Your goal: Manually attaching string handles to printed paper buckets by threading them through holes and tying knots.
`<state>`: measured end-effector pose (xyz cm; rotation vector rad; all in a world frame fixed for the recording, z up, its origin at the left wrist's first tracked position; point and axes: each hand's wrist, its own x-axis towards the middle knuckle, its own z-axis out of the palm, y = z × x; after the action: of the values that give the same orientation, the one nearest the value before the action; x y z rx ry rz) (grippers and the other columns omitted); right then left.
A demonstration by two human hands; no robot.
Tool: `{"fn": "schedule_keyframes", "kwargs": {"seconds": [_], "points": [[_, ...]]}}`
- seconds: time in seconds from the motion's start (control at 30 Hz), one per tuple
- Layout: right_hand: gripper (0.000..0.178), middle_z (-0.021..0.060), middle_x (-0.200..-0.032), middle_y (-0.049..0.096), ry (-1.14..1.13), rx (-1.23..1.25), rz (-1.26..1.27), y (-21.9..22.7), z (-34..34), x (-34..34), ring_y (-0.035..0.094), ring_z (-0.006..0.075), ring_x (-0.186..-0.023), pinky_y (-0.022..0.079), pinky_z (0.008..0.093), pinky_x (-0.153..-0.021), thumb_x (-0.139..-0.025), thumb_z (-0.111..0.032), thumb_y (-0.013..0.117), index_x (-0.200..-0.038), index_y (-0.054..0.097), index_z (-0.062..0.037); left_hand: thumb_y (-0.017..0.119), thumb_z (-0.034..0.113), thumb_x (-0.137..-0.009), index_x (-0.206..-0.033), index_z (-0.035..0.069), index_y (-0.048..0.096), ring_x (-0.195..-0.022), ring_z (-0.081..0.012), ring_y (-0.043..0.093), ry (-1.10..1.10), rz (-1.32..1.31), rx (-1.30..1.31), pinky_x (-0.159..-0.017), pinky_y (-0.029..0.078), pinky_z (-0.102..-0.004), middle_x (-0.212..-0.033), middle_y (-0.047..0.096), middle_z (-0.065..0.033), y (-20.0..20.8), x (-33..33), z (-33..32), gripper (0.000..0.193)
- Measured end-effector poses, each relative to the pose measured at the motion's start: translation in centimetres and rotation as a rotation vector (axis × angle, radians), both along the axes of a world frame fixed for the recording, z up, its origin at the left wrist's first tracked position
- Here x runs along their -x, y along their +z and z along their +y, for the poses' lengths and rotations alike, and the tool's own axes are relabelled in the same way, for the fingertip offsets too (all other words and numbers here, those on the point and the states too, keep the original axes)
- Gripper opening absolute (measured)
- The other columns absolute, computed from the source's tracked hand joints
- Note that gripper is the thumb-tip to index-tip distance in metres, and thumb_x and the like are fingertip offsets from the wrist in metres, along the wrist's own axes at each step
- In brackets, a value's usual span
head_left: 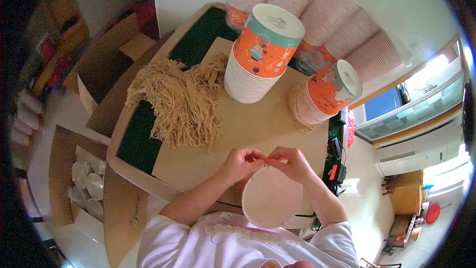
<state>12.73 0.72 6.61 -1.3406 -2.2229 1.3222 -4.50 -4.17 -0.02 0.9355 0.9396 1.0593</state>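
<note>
A white-lined paper bucket (271,198) stands mouth up against my front, its open top facing me. At its far rim, my left hand (241,165) and my right hand (291,163) meet with fingertips pinched together. A tiny tan bit shows between the fingertips at the rim, too small to name; the bucket's outer side is mostly hidden. Beyond my left hand, a loose heap of tan twine strands (181,104) spreads over the table. Farther off, a tall stack of orange paper buckets (267,49) stands upside down, with a smaller orange stack (329,92) to its right.
A brown board (238,134) covers much of the green-topped table (136,141). Wrapped bucket stacks (327,15) lean along the wall behind. Cables and a black device (337,149) lie at the right edge. An open carton (64,178) of round, clear-wrapped items sits at lower left.
</note>
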Motion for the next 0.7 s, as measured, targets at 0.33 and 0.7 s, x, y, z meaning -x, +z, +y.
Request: {"fn": "schedule_keyframes", "kwargs": {"seconds": [0.33, 0.7], "points": [[0.013, 0.0048, -0.07, 0.063, -0.027, 0.016, 0.038, -1.4, 0.3, 0.2, 0.056, 0.0102, -0.065, 0.047, 0.0273, -0.06, -0.079, -0.015, 0.064, -0.08, 0.063, -0.0021, 0.059, 0.008, -0.083, -0.095, -0.001, 0.061, -0.071, -0.0093, 0.061, 0.044, 0.041, -0.044, -0.064, 0.049, -0.0218, -0.08, 0.065, -0.0033, -0.2, 0.0, -0.1, 0.015], [0.014, 0.0035, -0.065, 0.06, -0.074, 0.046, 0.014, -1.6, 0.3, 0.2, 0.052, 0.0099, -0.063, 0.045, 0.0274, -0.058, -0.079, -0.016, 0.065, -0.078, 0.062, -0.0023, 0.061, 0.007, -0.077, -0.087, 0.0, 0.063, -0.064, -0.0189, 0.063, 0.189, 0.432, -0.309, -0.058, 0.049, -0.0277, -0.077, 0.064, -0.0132, 1.6, -0.1, -0.8, 0.012]]}}
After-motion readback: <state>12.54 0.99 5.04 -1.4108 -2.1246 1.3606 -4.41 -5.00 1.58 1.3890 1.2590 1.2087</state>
